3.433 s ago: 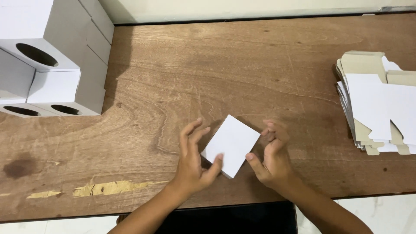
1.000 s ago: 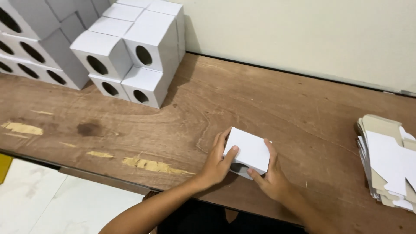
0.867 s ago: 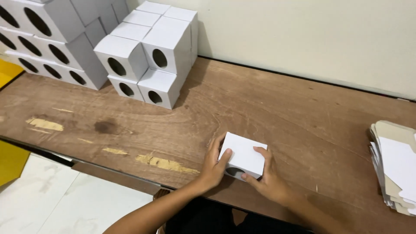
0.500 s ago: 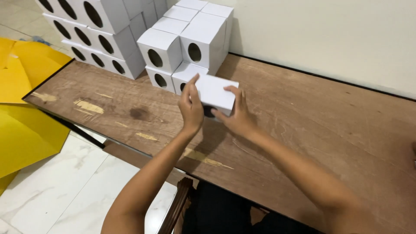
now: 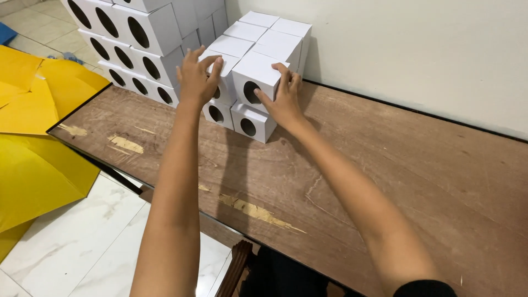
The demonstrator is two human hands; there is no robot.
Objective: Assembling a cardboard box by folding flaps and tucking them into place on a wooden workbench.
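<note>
A white cardboard box (image 5: 254, 77) with a round hole in its front sits on top of another such box (image 5: 253, 122) at the front of a stack on the wooden table (image 5: 385, 165). My right hand (image 5: 281, 96) grips its right side, thumb by the hole. My left hand (image 5: 196, 77) rests with spread fingers on the neighbouring white box (image 5: 223, 66) to the left. More white boxes (image 5: 269, 33) stand behind, against the wall.
A larger pile of white boxes with oval holes (image 5: 135, 38) rises beyond the table's left end. Yellow sheets (image 5: 33, 126) lie on the tiled floor at the left. A cream wall (image 5: 418, 49) backs the table. Scuffed patches (image 5: 253, 210) mark the front edge.
I have carried the folded white box from the table's front to the stack at the far left and set it on top. My view swung left; the flat cardboard pile is out of sight.
</note>
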